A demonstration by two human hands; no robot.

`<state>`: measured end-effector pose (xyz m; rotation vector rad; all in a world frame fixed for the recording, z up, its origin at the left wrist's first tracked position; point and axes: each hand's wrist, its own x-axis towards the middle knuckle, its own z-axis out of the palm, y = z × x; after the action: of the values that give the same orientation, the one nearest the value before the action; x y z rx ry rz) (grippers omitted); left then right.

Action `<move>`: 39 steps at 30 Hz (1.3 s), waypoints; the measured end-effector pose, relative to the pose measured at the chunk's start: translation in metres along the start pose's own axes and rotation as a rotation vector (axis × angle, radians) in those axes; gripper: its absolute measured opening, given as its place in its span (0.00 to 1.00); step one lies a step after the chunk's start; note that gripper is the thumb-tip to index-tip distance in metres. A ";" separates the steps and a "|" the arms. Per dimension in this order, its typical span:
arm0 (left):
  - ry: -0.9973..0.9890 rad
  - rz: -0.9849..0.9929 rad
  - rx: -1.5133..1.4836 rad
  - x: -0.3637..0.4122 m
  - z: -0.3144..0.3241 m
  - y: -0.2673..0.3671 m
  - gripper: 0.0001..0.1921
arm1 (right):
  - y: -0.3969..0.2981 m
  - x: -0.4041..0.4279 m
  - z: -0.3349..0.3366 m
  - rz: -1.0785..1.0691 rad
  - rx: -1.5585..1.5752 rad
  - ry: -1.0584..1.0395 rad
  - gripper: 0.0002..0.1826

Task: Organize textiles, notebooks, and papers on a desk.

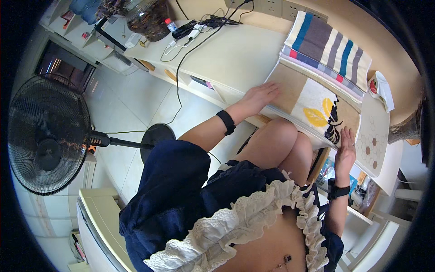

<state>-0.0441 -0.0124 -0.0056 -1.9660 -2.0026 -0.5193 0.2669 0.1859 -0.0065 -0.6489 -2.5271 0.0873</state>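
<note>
A tan and white towel [306,98] with yellow and black leaves lies flat in front of me on the tabletop. My left hand [260,98] rests on its left edge, fingers extended. On its right front corner lies my right hand [346,148], also flat, with a ring on one finger. Neither hand grips anything. Behind the towel sits a stack of folded cloths. A striped towel [326,46] in cream, grey and teal tops that stack, and a checked cloth [316,69] with red squares shows beneath it.
A tissue pack [380,89] and a mat with a hexagon pattern [373,144] are at the right. Cables [217,22], a small red-capped bottle [170,24] and a glass jar [148,22] occupy the far left. A black pedestal fan [49,136] stands on the floor.
</note>
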 end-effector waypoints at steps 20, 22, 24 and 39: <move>-0.629 -0.193 -0.036 0.062 -0.012 0.031 0.26 | -0.027 0.047 -0.006 -0.054 0.158 -0.316 0.34; -0.412 -0.238 -0.133 0.083 0.010 0.053 0.26 | -0.057 0.069 0.005 0.002 -0.018 -0.393 0.29; -0.427 -0.225 -0.169 0.088 0.034 0.062 0.26 | -0.062 0.080 0.029 -0.037 -0.113 -0.385 0.28; -0.546 -0.506 0.063 0.067 0.010 -0.014 0.40 | 0.046 0.045 -0.002 0.172 -0.301 -0.553 0.33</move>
<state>-0.0599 0.0520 0.0147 -1.6732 -2.8359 0.0000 0.2544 0.2470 0.0084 -1.0867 -3.0391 -0.0652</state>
